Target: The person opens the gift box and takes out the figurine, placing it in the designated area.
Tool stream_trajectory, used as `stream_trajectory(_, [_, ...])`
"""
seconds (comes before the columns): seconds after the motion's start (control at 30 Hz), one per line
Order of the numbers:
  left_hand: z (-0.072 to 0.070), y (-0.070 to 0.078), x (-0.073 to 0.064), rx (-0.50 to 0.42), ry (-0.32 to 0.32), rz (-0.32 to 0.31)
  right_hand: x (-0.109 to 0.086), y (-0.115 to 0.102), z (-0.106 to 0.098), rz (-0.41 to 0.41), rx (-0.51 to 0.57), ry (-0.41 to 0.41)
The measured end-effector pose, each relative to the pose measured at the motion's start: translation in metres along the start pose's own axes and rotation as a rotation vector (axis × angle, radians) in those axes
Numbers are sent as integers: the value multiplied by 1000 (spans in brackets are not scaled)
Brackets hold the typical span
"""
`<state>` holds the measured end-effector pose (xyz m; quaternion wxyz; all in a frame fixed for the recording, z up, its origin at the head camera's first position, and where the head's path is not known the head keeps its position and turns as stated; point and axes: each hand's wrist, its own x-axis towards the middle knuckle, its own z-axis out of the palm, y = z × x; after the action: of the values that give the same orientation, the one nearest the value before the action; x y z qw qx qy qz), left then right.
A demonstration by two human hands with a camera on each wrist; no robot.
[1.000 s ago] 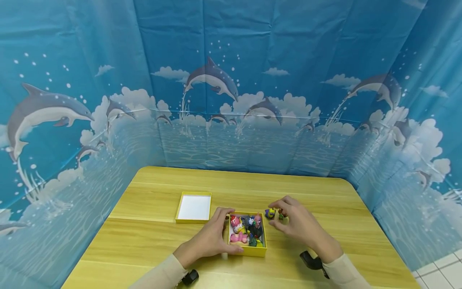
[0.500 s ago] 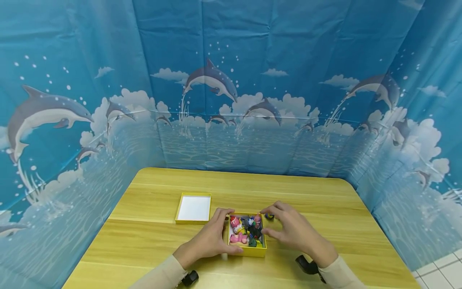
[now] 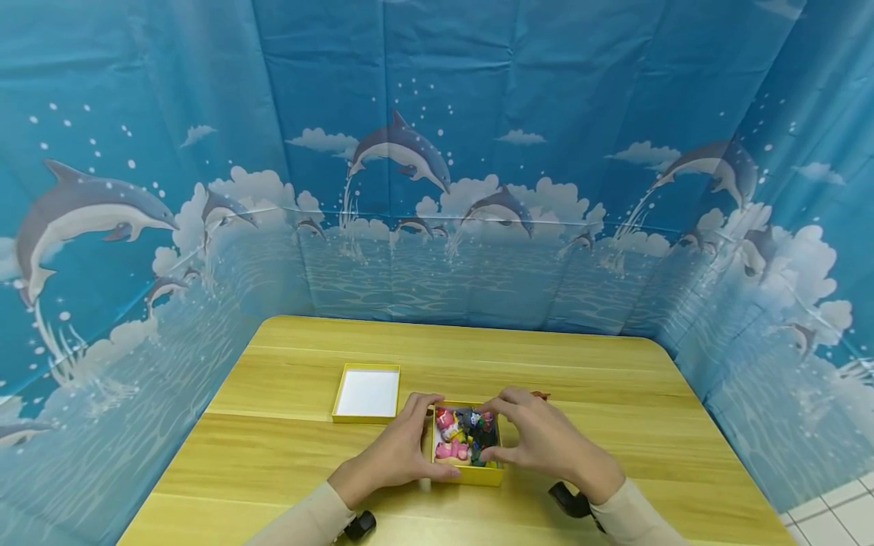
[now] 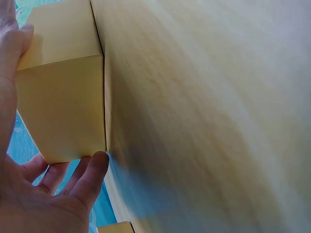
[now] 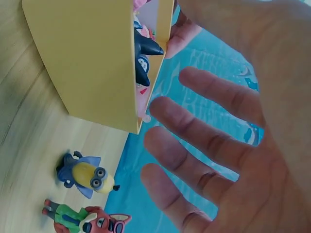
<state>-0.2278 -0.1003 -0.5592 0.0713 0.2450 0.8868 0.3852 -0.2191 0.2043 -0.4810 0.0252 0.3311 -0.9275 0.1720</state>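
Note:
A yellow box (image 3: 471,475) full of several small toy figures stands near the front of the table. My left hand (image 3: 403,447) grips its left side, thumb at the near wall and fingers at the far wall. In the left wrist view those fingertips (image 4: 97,165) rest on the box's edge. My right hand (image 3: 539,436) hovers over the box's right side, thumb and fingers spread and holding nothing. Inside lie a pink figure (image 3: 452,450) and a black pointed figure (image 5: 146,46). The hand covers part of the contents.
A minion figure (image 5: 87,174) and a fox figure (image 5: 85,218) in a green shirt stand beside the box on its right. The yellow box lid (image 3: 367,393), white inside, lies at the back left. A blue dolphin-print curtain (image 3: 437,280) surrounds the wooden table (image 3: 300,447).
My right hand has moved left from the minion and fox figures to over the box's right side. My left hand and the box have stayed in place.

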Motion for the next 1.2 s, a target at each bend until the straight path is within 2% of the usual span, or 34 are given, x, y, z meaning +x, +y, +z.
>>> stream_trajectory(0.17, [0, 1, -1, -3, 2, 3, 4, 1, 4, 4, 10, -58])
stream_trajectory(0.33, [1, 1, -1, -2, 3, 2, 9, 1, 10, -17, 15, -69])
stream_trajectory(0.63, [1, 1, -2, -8, 3, 3, 16, -1, 16, -16, 111, -97])
stream_trajectory(0.87, [0, 2, -2, -13, 5, -2, 18, -1, 17, -18, 156, -77])
stream_trajectory(1.2, [0, 2, -1, -20, 7, 0, 17, 1, 17, -57, 155, -49])
